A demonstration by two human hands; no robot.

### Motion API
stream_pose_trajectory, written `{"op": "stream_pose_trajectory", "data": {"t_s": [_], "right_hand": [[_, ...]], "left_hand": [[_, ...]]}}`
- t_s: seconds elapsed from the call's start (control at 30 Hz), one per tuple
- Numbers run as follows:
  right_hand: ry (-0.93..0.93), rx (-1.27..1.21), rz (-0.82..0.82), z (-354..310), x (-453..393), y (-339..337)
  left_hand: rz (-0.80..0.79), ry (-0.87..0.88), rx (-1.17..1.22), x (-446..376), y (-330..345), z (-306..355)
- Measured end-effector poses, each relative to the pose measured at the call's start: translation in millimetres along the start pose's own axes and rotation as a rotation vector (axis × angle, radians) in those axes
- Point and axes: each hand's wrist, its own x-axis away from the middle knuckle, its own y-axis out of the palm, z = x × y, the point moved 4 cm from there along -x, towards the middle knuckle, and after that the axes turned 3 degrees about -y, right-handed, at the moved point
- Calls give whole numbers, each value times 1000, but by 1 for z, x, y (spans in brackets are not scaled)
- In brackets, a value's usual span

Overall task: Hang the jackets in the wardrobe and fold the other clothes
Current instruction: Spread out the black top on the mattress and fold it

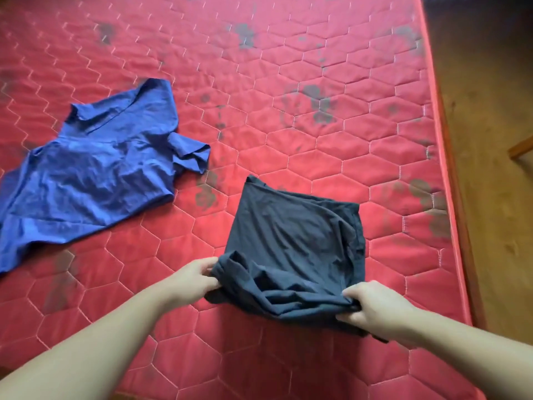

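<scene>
A black garment (291, 243), folded into a rough square, lies on the red quilted mattress (288, 82) right of centre. My left hand (196, 280) pinches its near left corner. At the near right corner my right hand (375, 308) grips the bunched fabric. A blue short-sleeved shirt (95, 174) lies spread out and creased on the left of the mattress, apart from both hands.
The mattress carries dark stains and ends in a raised red edge (438, 116) on the right. Beyond it is a wooden floor (490, 140) with a piece of light wood (520, 147) at the frame's right border.
</scene>
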Motion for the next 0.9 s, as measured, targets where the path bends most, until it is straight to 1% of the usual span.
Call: {"op": "stream_pose_trajectory", "data": {"t_s": [0.17, 0.27, 0.33, 0.37, 0.4, 0.43, 0.47, 0.5, 0.53, 0.57, 0.6, 0.67, 0.73, 0.77, 0.83, 0.9], "right_hand": [[166, -524, 143, 33, -42, -35], [243, -772, 312, 52, -68, -54], [290, -864, 458, 63, -84, -66], [327, -835, 524, 69, -89, -69], [394, -733, 578, 72, -92, -70], [452, -578, 620, 75, -92, -69], [462, -407, 656, 72, -89, -66], [410, -256, 702, 67, -87, -59], [324, -125, 729, 60, -85, -49], [233, -29, 738, 53, -85, -33], [153, 33, 737, 45, -85, -18], [47, 72, 697, 27, -95, 4], [1, 91, 654, 9, -114, 13], [-9, 119, 654, 2, -127, 14], [3, 175, 645, -2, -150, 11], [35, 222, 610, 13, -168, 8]], "left_hand": [[240, 70, 63, -44, -14, 41], [375, 114, 144, -76, -24, 64], [469, 133, 194, -100, -32, 74], [509, 124, 205, -111, -35, 75], [545, 100, 195, -120, -35, 75], [597, 72, 129, -125, -34, 72], [669, 71, -16, -127, -30, 71], [746, 116, -219, -126, -24, 70], [799, 197, -436, -123, -14, 73], [797, 290, -625, -124, -2, 75], [755, 364, -771, -126, 11, 78], [631, 413, -956, -141, 31, 82], [548, 397, -1061, -161, 43, 85], [533, 387, -1093, -170, 46, 87], [521, 350, -1109, -187, 45, 90], [529, 311, -1102, -201, 37, 86]]}}
